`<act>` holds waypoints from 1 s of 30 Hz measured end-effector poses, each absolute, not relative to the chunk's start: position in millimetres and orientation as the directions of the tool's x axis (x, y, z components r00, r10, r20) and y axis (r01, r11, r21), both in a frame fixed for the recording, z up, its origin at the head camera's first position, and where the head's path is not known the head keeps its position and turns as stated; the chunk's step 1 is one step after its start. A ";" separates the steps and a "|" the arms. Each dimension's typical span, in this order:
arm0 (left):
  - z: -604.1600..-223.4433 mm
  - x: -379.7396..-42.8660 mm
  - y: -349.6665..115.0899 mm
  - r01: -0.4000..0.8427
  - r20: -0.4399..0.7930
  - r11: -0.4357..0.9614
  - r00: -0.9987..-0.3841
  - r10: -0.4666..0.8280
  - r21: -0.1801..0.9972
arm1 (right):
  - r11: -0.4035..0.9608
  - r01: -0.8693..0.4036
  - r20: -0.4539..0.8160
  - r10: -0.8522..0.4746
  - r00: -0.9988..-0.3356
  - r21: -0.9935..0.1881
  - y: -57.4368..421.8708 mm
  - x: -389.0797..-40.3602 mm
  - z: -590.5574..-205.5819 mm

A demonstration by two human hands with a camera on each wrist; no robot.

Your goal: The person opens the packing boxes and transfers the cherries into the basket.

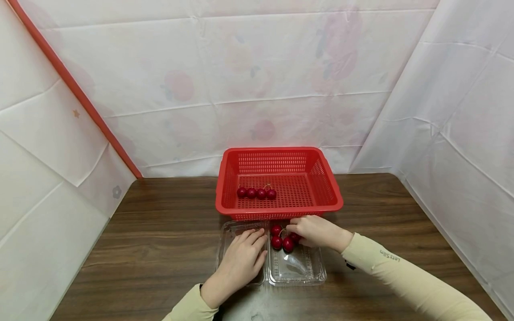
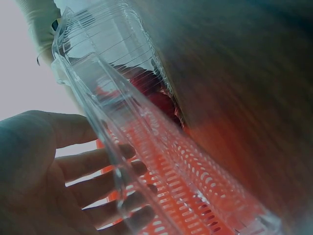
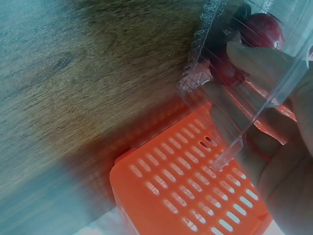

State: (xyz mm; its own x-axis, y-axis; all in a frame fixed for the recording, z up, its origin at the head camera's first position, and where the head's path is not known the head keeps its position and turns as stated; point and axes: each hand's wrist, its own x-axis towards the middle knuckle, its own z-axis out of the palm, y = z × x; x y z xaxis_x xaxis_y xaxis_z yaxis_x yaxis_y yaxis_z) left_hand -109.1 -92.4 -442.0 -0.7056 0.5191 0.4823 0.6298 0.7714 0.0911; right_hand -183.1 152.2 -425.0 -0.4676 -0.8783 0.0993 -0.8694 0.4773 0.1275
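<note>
Dark-red, glossy, round cherries [image 1: 288, 244] cluster at the far right of a clear plastic container [image 1: 295, 272]; the right hand [image 1: 317, 231] pinches one, the left hand [image 1: 240, 257] rests with fingers extended on its left half.

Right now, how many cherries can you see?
8 cherries: four in the red basket, four in the clear container, one of those partly hidden by the right fingers. More may be hidden there.
</note>
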 end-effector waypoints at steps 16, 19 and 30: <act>-441.0 -108.6 -92.4 0.627 0.472 0.773 -0.712 0.520 0.093 | 0.485 -0.875 0.047 -0.874 -0.484 0.003 152.9 -183.6 -425.5; -440.5 -108.7 -92.4 0.625 0.467 0.775 -0.715 0.520 0.094 | 0.481 -0.877 0.053 -0.876 -0.480 0.009 154.3 -183.5 -423.9; -440.6 -108.6 -92.1 0.626 0.469 0.774 -0.714 0.519 0.097 | 0.481 -0.876 0.057 -0.875 -0.481 0.003 156.5 -179.2 -414.9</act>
State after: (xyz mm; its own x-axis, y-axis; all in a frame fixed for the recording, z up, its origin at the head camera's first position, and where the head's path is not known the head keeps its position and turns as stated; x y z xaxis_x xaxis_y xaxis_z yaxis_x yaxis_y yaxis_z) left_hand -108.6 -92.1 -440.6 -0.7144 0.5190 0.4692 0.6259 0.7738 0.0970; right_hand -179.2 156.5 -414.9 -0.4806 -0.8751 0.0568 -0.8765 0.4815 0.0029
